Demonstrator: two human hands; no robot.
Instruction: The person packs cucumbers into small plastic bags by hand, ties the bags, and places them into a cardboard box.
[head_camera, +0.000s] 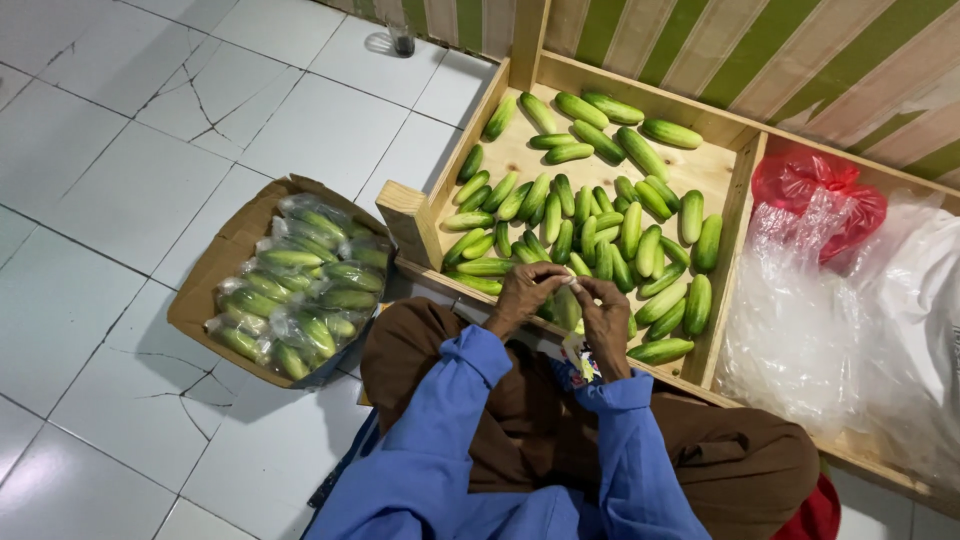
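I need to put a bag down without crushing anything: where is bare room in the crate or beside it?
Bare wood shows in the crate at its far right corner, between the top cucumbers and the main pile, and a strip along the left wall. The near half is crowded; both hands work there. The cardboard box is full of bagged cucumbers. The white tiled floor left of it is open.

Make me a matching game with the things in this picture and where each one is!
Things:
1. loose cucumbers
2. bagged cucumbers
3. red plastic bag
4. dark cup

Places:
A. in the cardboard box on the floor
B. on the tiles by the striped wall
C. spread in the wooden crate
D. in the compartment to the right of the cucumbers, among clear bags

Pairs: 1-C, 2-A, 3-D, 4-B
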